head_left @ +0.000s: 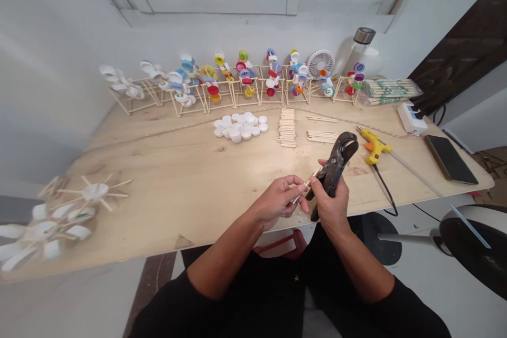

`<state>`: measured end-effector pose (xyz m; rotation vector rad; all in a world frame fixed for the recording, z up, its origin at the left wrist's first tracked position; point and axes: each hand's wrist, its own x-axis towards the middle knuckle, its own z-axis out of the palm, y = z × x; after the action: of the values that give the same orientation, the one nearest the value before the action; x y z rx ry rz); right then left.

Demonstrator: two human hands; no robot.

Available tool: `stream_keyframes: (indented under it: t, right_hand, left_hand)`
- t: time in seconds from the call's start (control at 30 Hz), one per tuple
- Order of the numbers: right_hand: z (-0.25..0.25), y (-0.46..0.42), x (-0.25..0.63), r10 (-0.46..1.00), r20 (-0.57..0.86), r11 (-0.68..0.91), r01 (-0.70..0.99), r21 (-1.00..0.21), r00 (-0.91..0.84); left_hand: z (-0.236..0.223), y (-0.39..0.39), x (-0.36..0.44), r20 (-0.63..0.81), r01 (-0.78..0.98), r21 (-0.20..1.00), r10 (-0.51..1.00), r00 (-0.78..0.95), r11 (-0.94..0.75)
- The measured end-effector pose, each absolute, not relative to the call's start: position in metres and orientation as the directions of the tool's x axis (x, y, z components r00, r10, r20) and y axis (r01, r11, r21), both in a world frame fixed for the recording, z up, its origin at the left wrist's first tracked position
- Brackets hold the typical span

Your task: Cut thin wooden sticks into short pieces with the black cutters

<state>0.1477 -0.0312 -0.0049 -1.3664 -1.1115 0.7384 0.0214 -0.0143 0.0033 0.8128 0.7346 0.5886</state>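
My left hand pinches a thin wooden stick near the table's front edge. My right hand is wrapped round the handles of dark pliers, whose jaws point up and away. The stick's far end meets the pliers near my right fingers. Just beyond the hands lie rows of cut wooden sticks and a cluster of white bottle caps.
A yellow glue gun with its cord, a power strip and a phone lie at the right. Stick-and-cap pinwheel models line the back; white cap wheels sit at the left edge. A stick bundle, small fan and bottle stand back right.
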Motion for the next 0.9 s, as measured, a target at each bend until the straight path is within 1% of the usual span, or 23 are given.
stream_keyframes:
  t: [0.43,0.53,0.63,0.73,0.83,0.9]
  right_hand:
    - [-0.007,-0.03,0.149,0.914,0.171,0.104,0.194,-0.975,0.367]
    - [-0.006,-0.03,0.149,0.919,0.171,0.111,0.183,-0.977,0.355]
    - [-0.002,-0.031,0.151,0.935,0.153,0.104,0.164,-0.981,0.32]
    - [0.006,-0.036,0.156,0.958,0.106,0.067,0.151,-0.986,0.268]
    - [0.015,-0.044,0.165,0.981,0.044,0.008,0.187,-0.982,0.189]
    - [0.018,-0.051,0.171,0.994,-0.019,-0.045,0.247,-0.968,0.108]
  left_hand:
    - [0.003,-0.014,0.02,-0.331,-0.205,0.796,0.693,0.641,0.57]
    - [0.005,-0.015,0.021,-0.342,-0.201,0.806,0.716,0.609,0.556]
    - [0.01,-0.016,0.019,-0.34,-0.197,0.835,0.763,0.55,0.514]
    - [0.018,-0.014,0.012,-0.307,-0.183,0.875,0.805,0.508,0.449]
    - [0.027,-0.011,0.003,-0.262,-0.157,0.916,0.848,0.461,0.369]
    - [0.033,-0.009,-0.003,-0.235,-0.143,0.935,0.87,0.434,0.324]
